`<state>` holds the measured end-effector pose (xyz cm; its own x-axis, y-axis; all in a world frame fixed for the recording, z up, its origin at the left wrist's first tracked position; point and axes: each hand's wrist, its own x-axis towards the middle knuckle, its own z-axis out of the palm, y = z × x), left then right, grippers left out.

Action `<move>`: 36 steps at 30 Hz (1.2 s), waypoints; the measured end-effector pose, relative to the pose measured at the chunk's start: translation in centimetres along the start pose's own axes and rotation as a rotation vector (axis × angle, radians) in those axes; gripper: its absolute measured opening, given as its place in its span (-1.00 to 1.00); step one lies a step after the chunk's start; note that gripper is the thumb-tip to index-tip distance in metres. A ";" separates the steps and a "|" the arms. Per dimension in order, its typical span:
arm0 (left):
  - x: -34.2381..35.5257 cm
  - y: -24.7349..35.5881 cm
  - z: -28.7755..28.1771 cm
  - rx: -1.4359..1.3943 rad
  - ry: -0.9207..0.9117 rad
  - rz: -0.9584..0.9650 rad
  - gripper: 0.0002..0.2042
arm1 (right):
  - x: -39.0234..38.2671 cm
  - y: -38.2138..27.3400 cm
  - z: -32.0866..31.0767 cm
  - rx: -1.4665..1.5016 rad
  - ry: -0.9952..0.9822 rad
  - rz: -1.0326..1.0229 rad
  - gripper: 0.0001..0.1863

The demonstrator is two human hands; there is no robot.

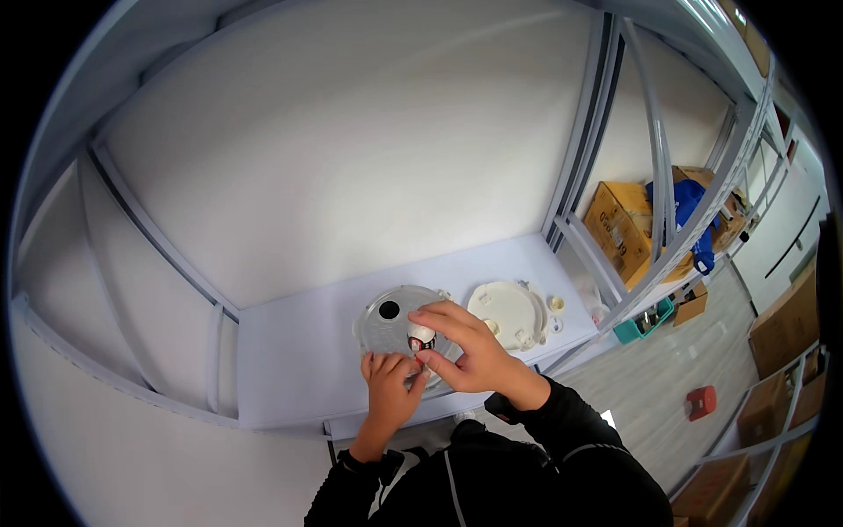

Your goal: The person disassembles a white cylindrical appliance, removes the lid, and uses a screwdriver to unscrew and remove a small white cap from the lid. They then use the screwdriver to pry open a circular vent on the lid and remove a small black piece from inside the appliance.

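1. The right hand (479,353) is closing its thumb and fingers around a small white-topped container with a black-and-red label (423,338), gripping it from the right side.
2. The small container is sitting beneath the extended right fingers, with the right thumb pressing near its lower end.
3. The left hand (392,386) is curling its fingers just below and to the left of the container; whether those fingers are gripping anything, one cannot tell, as the contact is too small to read.
4. Both hands and the container are hovering over or resting on a round grey plastic disc (373,323); which of the two, the view is not settling.
5. A round black spot (389,309) is showing on the disc, beyond the container and slightly to its left.
6. The disc is lying on a long pale tabletop (294,351).
7. A round white plastic cover (505,303) is lying to the disc's right, near the right hand.
8. A small cream cylindrical part (556,304) is standing just beside that cover.
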<state>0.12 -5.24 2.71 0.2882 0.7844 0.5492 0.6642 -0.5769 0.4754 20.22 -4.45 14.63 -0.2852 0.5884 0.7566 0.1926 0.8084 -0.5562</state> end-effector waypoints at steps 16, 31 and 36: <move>0.6 -0.6 0.2 -0.086 0.047 -0.033 -0.86 | 0.0 -0.1 -0.3 -0.103 0.230 0.055 -0.41; 0.7 -1.1 0.3 -0.075 0.104 0.019 -0.92 | -1.2 0.7 -0.1 -0.190 0.579 0.013 -0.40; 0.7 -0.8 0.3 -0.045 0.097 0.028 -0.89 | -1.4 0.2 -1.0 -0.112 0.540 -0.021 -0.44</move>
<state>-0.01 -4.15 2.50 0.2366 0.7435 0.6255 0.6248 -0.6094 0.4881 21.61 -5.06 13.81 0.2263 0.4715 0.8524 0.2996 0.7989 -0.5215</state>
